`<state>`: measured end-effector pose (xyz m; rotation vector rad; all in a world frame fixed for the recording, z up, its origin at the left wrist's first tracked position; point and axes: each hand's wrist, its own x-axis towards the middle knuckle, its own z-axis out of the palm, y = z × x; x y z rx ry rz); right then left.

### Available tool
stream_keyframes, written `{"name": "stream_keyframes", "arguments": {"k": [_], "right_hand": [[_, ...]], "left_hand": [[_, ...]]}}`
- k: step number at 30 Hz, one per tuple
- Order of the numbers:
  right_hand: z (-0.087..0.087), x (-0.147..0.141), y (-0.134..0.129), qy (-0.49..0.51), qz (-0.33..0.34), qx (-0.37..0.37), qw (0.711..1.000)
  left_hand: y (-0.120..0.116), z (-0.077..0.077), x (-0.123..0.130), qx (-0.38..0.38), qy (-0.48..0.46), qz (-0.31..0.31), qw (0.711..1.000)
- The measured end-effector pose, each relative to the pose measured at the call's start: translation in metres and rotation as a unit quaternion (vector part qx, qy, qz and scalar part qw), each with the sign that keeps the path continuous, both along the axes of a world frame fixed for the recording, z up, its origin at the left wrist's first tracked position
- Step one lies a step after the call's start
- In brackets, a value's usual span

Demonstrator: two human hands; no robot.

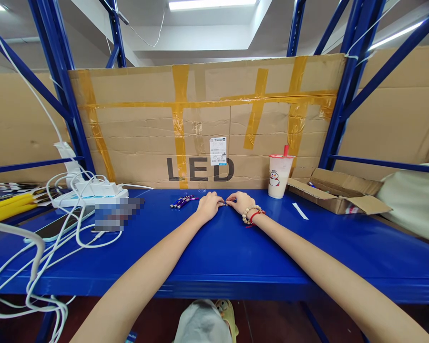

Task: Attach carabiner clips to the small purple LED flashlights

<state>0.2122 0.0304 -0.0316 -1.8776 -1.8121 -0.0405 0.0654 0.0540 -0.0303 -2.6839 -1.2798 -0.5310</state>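
Note:
Both forearms reach out over a blue metal shelf (207, 257), and the hands almost meet near its back. My left hand (209, 206) is closed, thumb and fingers pinched together. Facing it, my right hand (240, 203) pinches too; a beaded bracelet (249, 213) and a red cord circle that wrist. A tiny shiny piece shows between the fingertips, too small to name. Just left of my left hand lie several short blue and purple pen-like pieces (183, 202) with metallic ends, in a small group.
A lidded drink cup (279, 177) with a red straw stands right of my hands, near a white strip (300, 211) and an open cardboard box (338, 193). Tangled white cables (62, 238), a power strip (93, 193) and a phone (62, 224) occupy the left. Cardboard (139, 133) backs the shelf.

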Motion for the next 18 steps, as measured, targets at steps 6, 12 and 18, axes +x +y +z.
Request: {"name": "stream_keyframes", "arguments": {"k": [6, 12, 18], "right_hand": [[0.0004, -0.0014, -0.0022, -0.011, 0.000, -0.001, 1.000], [-0.0021, -0.0016, -0.0014, -0.016, -0.007, -0.004, 1.000], [-0.0012, -0.0033, -0.0027, -0.014, -0.025, 0.000, 1.000]], "left_hand": [[0.0015, -0.0024, 0.0002, -0.005, 0.001, 0.015, 1.000], [0.0020, -0.0029, 0.0009, -0.003, 0.005, 0.025, 1.000], [0.0040, -0.0045, 0.0006, -0.003, -0.003, 0.063, 0.998]]}}
